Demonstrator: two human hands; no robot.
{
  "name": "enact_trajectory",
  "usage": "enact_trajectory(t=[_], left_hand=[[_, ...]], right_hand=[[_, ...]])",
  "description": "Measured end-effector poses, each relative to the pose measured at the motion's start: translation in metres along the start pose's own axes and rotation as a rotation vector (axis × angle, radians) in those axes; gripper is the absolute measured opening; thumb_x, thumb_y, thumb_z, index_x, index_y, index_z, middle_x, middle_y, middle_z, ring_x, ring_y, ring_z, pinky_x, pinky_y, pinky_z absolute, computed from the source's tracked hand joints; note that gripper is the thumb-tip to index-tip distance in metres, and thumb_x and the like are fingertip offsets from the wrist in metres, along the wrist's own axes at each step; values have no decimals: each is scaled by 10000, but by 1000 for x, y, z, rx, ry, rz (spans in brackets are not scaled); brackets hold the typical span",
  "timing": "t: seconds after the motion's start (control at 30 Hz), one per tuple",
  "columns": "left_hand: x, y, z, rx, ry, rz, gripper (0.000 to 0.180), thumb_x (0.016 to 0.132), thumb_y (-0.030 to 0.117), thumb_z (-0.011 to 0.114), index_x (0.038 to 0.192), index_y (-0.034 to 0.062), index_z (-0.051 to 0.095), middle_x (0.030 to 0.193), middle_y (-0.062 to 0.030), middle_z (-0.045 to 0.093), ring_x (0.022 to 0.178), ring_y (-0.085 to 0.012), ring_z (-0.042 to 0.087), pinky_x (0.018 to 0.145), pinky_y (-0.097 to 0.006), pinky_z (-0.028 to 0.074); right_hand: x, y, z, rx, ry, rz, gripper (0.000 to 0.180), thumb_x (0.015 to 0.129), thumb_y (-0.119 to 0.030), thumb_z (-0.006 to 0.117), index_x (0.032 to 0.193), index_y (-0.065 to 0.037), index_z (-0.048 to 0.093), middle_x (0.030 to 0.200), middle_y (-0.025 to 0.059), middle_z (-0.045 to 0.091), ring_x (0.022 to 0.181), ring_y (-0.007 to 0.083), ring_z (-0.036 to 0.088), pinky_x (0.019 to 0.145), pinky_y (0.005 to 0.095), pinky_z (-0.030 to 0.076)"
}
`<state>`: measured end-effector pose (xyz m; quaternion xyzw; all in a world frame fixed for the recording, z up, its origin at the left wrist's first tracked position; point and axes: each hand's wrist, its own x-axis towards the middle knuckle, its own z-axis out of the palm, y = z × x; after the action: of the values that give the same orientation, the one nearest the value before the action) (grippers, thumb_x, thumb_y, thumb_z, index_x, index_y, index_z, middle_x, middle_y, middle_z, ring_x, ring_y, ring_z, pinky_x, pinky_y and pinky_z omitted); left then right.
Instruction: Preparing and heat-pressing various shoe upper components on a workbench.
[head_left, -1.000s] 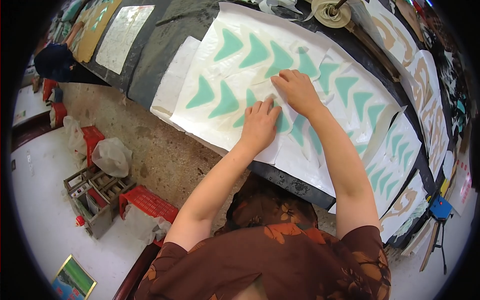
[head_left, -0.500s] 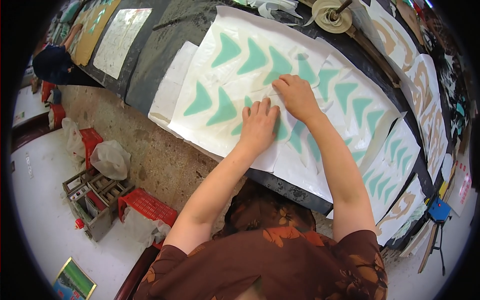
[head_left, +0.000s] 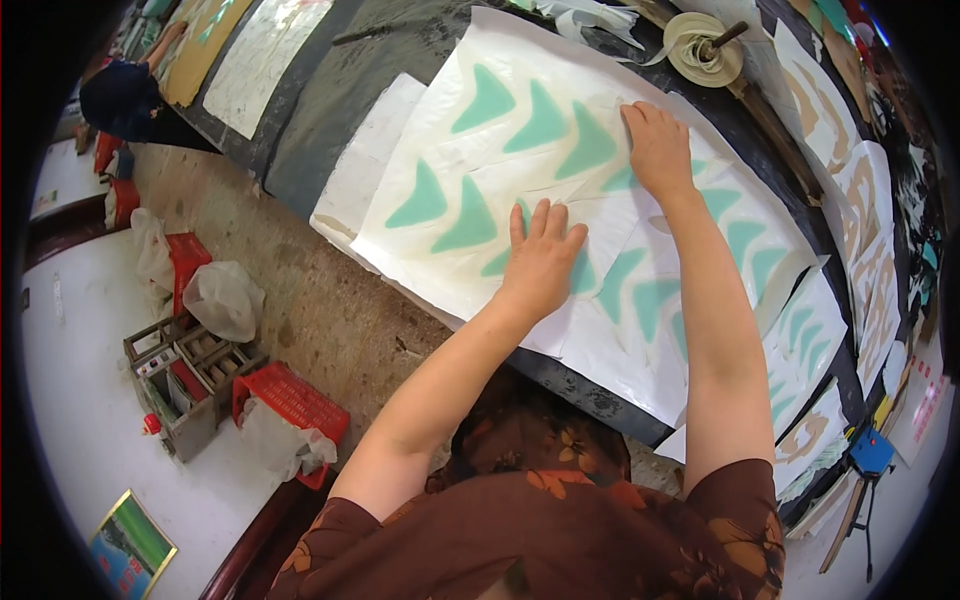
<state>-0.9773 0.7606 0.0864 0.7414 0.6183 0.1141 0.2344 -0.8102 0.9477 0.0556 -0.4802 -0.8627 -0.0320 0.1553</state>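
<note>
Head view. I see the left hand point(head_left: 543, 262) lying flat, fingers spread and released, palm down on the white sheet with green triangular shapes point(head_left: 480, 180). It grasps nothing. The right hand point(head_left: 657, 148) is also open and flat, pressing the same sheet farther up, near its upper edge; it holds nothing either. The sheet lies on the dark worktop point(head_left: 345, 90), overlapping a second patterned sheet point(head_left: 690, 300) that runs under the right forearm. Both forearms cross the lower parts of these sheets and hide some of the green shapes.

Around the work area:
- A plain white sheet point(head_left: 365, 165) lies just beside the left edge of the patterned sheet, partly tucked under it.
- A roll of tape point(head_left: 703, 50) on a stick sits beyond the right hand, near the far worktop edge.
- More sheets with green shapes point(head_left: 805, 335) and sheets with tan shapes point(head_left: 850, 185) are stacked to the right.
- On the floor to the left stand a red basket point(head_left: 290, 400), a clear plastic bag point(head_left: 222, 295) and a grey compartment box point(head_left: 175, 385).
- A blue stool point(head_left: 868, 452) stands at the lower right.
- Another person in dark clothing point(head_left: 120, 95) is at the far left of the worktop, well apart from the hands.
</note>
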Motion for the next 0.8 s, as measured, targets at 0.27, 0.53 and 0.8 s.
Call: enact_trajectory(t=[0.27, 0.53, 0.8], left_hand=[[2, -4, 4, 98, -48, -19, 650, 663, 59, 768, 1266, 138, 537, 1393, -182, 402, 1418, -422, 271, 1147, -644, 139], [-6, -18, -14, -99, 90, 68, 474, 752, 204, 730, 1203, 136, 601, 1363, -177, 483, 1383, -373, 347, 1146, -596, 187], [11, -117, -50, 203, 349, -142, 308, 813, 84, 591, 1112, 117, 658, 1192, -70, 631, 1206, -298, 504, 1105, -588, 255]], right_hand=[[14, -7, 0, -114, -181, 55, 302, 880, -88, 498, 1162, -128, 598, 1117, 41, 624, 1061, 253, 581, 895, 440, 417], [30, -1, -16, -179, -356, 65, 342, 865, -37, 487, 1174, -131, 599, 1117, 63, 634, 1106, 271, 571, 934, 459, 413], [-13, -3, -47, 164, -150, 117, 375, 822, 8, 527, 1160, -117, 631, 1135, 78, 632, 1078, 308, 578, 912, 447, 446]])
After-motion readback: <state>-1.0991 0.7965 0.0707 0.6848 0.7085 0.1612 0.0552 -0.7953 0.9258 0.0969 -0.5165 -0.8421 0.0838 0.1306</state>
